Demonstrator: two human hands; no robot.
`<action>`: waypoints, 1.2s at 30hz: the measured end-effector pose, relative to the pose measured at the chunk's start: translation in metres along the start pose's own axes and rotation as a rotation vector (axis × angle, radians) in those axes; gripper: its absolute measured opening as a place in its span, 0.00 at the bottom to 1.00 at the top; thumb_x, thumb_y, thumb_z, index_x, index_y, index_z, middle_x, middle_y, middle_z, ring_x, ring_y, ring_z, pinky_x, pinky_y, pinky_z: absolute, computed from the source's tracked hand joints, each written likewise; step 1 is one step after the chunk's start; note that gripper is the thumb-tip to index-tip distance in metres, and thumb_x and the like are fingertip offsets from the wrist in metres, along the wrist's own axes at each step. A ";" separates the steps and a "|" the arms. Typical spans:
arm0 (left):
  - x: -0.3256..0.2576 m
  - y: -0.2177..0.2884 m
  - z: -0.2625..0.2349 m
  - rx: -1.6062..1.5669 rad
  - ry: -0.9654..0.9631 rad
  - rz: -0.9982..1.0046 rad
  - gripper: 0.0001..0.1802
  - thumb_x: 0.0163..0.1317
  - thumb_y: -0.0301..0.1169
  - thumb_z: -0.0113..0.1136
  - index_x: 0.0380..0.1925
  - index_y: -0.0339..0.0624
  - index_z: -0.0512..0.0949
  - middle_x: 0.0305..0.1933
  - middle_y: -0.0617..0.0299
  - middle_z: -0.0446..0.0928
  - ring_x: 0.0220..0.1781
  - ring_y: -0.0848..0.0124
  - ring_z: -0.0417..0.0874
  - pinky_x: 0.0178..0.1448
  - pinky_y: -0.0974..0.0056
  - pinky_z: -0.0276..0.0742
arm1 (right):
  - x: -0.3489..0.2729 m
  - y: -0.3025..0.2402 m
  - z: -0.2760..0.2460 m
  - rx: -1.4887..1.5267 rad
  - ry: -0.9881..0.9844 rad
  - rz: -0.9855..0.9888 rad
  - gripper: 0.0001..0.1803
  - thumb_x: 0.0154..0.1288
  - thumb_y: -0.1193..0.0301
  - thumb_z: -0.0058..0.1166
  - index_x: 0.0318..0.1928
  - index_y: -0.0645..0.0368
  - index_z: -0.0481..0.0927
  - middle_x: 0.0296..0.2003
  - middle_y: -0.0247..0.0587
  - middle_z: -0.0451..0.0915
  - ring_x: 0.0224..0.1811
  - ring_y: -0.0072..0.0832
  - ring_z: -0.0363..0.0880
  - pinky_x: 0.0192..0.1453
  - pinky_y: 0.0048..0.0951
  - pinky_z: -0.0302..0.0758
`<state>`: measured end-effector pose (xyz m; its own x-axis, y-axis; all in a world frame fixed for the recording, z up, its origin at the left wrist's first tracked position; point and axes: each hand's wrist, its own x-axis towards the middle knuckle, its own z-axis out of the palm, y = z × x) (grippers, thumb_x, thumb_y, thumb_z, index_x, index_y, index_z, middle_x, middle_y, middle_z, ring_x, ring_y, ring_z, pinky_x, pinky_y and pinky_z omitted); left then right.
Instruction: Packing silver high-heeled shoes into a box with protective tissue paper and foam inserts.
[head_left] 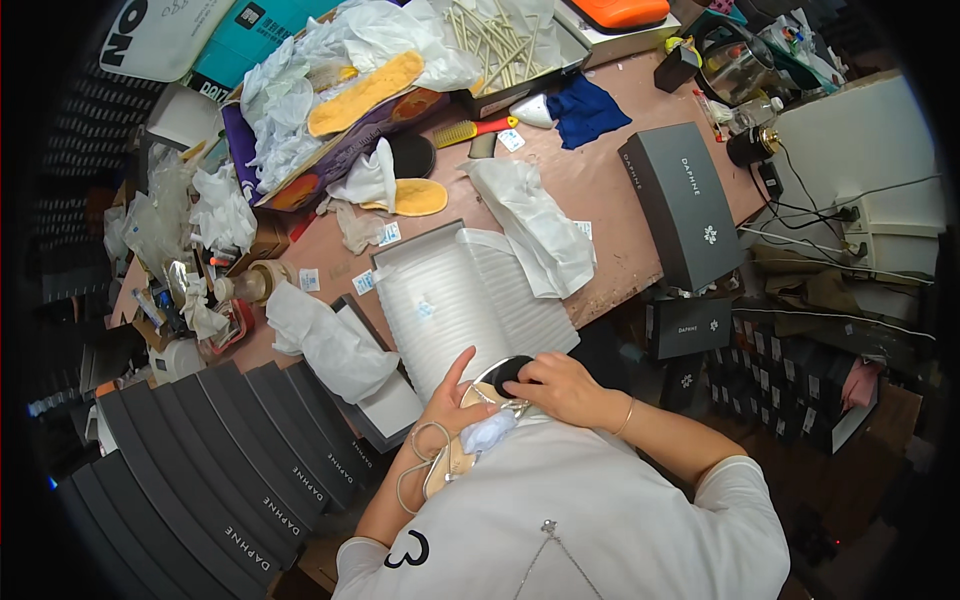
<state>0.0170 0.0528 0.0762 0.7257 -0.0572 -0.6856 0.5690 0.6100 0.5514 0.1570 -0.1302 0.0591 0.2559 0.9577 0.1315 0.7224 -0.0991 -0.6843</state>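
A beige strappy sandal (457,462) lies slantwise against the front of the person's white shirt (620,510), between the two hands. The left hand (455,408) grips it from the left side, thumb laid across the footbed and index finger stretched out along the upper end. The right hand (566,392) is closed on that upper end from the other side, its fingers bent and their tips on a black rounded piece (511,376); whether this belongs to the sandal, I cannot tell. A pale tissue wad (489,432) sits at the sandal's middle, just below the left thumb, and a silver strap (424,431) loops out over the left wrist.

Just beyond the fingers is the near end of a foam-lined box (430,318). Left of it, an open shoebox (388,408) holds white paper, and a row of dark grey shoeboxes (222,465) stands close to the left forearm. On the right, the table edge runs obliquely away from the foam; bare pink tabletop (622,215) shows between white tissue paper (535,225) and a large grey shoebox (690,200). Dark floor (765,480) shows beyond the right elbow.
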 end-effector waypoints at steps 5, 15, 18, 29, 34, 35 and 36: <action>0.008 0.022 0.011 0.034 -0.047 0.111 0.52 0.51 0.18 0.66 0.73 0.44 0.47 0.51 0.51 0.77 0.53 0.69 0.79 0.58 0.68 0.72 | 0.061 0.074 -0.028 -0.300 0.134 0.075 0.12 0.55 0.71 0.52 0.41 0.51 0.81 0.31 0.33 0.74 0.37 0.32 0.74 0.39 0.35 0.67; 0.028 0.053 0.006 -0.402 0.258 0.532 0.34 0.59 0.18 0.60 0.65 0.37 0.59 0.53 0.50 0.76 0.50 0.65 0.82 0.53 0.64 0.81 | 0.096 0.095 -0.078 0.012 0.201 0.275 0.37 0.57 0.60 0.64 0.66 0.53 0.66 0.67 0.55 0.60 0.69 0.49 0.59 0.68 0.41 0.61; 0.026 0.033 0.003 -0.476 0.269 0.521 0.37 0.60 0.18 0.59 0.67 0.39 0.54 0.53 0.49 0.76 0.50 0.62 0.82 0.52 0.62 0.82 | 0.093 0.006 -0.057 0.403 -0.079 0.084 0.43 0.54 0.60 0.67 0.68 0.57 0.62 0.70 0.56 0.53 0.72 0.49 0.54 0.72 0.40 0.56; -0.014 -0.011 0.002 -0.198 0.174 0.681 0.37 0.67 0.28 0.56 0.71 0.42 0.48 0.61 0.50 0.68 0.56 0.68 0.76 0.57 0.66 0.76 | 0.083 -0.045 0.003 0.317 0.203 0.156 0.28 0.51 0.74 0.66 0.53 0.59 0.71 0.60 0.53 0.66 0.58 0.43 0.72 0.54 0.34 0.75; -0.021 -0.022 0.001 -0.219 0.174 0.713 0.35 0.71 0.31 0.49 0.72 0.43 0.46 0.61 0.50 0.68 0.54 0.67 0.77 0.55 0.65 0.78 | 0.088 -0.050 0.010 0.341 0.199 0.152 0.26 0.52 0.75 0.64 0.53 0.58 0.74 0.59 0.51 0.67 0.52 0.41 0.75 0.51 0.34 0.76; -0.030 -0.025 0.003 -0.222 0.202 0.630 0.34 0.72 0.35 0.47 0.73 0.51 0.44 0.60 0.48 0.69 0.55 0.62 0.78 0.57 0.58 0.79 | 0.090 -0.050 0.014 0.292 0.216 0.120 0.25 0.52 0.75 0.64 0.53 0.56 0.75 0.59 0.51 0.67 0.54 0.44 0.73 0.53 0.35 0.75; -0.033 -0.026 -0.003 -0.296 0.097 0.488 0.35 0.72 0.37 0.47 0.73 0.51 0.44 0.59 0.48 0.69 0.55 0.61 0.78 0.56 0.58 0.80 | 0.091 -0.050 0.016 0.244 0.233 0.088 0.25 0.52 0.75 0.64 0.53 0.55 0.76 0.59 0.50 0.67 0.57 0.46 0.72 0.55 0.36 0.75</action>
<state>-0.0233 0.0415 0.0830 0.8301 0.3508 -0.4334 0.0345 0.7435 0.6678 0.1341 -0.0338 0.0935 0.4704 0.8583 0.2049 0.5232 -0.0842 -0.8481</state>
